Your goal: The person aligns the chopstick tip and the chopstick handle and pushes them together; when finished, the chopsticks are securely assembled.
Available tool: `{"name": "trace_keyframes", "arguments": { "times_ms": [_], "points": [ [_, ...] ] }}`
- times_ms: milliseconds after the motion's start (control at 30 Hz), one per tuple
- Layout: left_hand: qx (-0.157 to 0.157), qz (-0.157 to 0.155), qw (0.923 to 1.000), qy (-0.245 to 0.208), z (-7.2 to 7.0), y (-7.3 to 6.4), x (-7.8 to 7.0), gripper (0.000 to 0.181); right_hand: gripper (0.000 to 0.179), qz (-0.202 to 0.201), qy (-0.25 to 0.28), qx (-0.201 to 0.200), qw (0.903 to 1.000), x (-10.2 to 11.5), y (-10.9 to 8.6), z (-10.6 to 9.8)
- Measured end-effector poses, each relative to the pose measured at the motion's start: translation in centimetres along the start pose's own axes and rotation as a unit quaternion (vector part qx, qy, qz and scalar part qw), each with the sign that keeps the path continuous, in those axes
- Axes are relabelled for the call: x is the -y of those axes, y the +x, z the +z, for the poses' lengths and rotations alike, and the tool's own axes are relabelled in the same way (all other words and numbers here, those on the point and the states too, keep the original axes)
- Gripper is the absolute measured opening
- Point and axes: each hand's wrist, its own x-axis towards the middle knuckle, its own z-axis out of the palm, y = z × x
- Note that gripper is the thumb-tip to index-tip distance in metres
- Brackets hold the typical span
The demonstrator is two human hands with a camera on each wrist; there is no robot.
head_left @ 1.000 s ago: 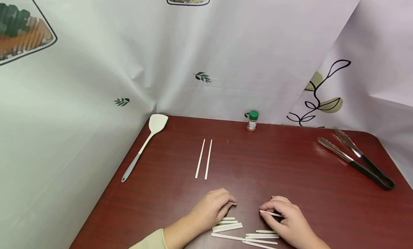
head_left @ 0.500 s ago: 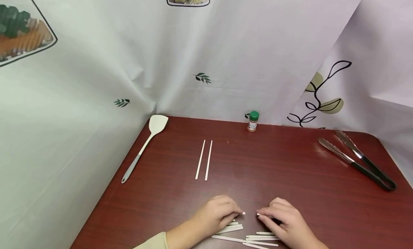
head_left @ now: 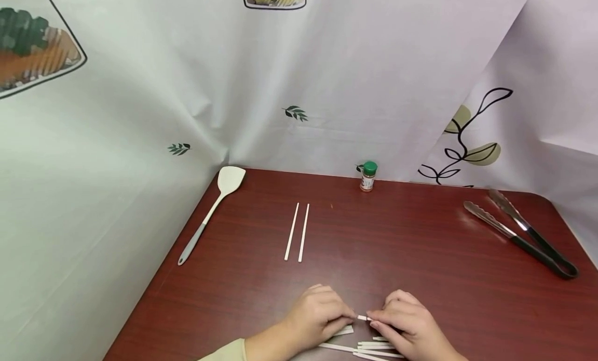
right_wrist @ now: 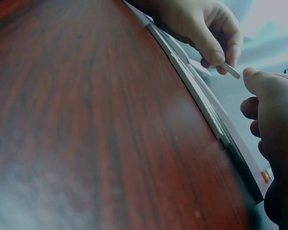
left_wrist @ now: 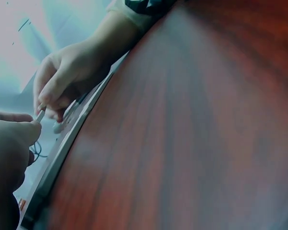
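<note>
My left hand (head_left: 321, 315) pinches a short, slim white stick (head_left: 362, 317), whose end juts out from the fingertips towards the right. Facing it, my right hand (head_left: 407, 323) pinches another white stick, mostly covered by the fingers. The two stick ends meet or nearly meet between the hands; whether they are joined I cannot tell. In the right wrist view the left hand's stick (right_wrist: 232, 70) points at the right thumb. Below the hands lie loose white sticks, one group (head_left: 345, 330) partly under the left hand and another (head_left: 374, 345) beside the right.
Two longer white sticks (head_left: 291, 231) lie parallel further back on the dark red table (head_left: 397, 236). A white spatula (head_left: 205, 215) rests along the left edge. A green-capped spice jar (head_left: 368, 176) stands at the back. Metal tongs (head_left: 520, 234) with black handles lie at right.
Both hands have come closer together and slightly nearer to me, bringing the ends of their sticks together. The other things on the table have stayed put.
</note>
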Motion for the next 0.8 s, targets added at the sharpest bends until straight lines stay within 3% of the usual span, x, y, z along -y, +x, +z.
{"name": "trace_keyframes", "arguments": {
  "times_ms": [200, 800],
  "points": [
    [0.001, 0.010, 0.9998, -0.014, 0.42, -0.01, -0.58, 0.007, 0.011, -0.011, 0.001, 0.013, 0.9999, -0.09, -0.12, 0.03],
    [-0.015, 0.015, 0.9996, -0.018, 0.38, -0.05, -0.45, 0.014, 0.007, -0.001, 0.022, 0.001, 0.9997, 0.33, 0.31, -0.05]
  ]
}}
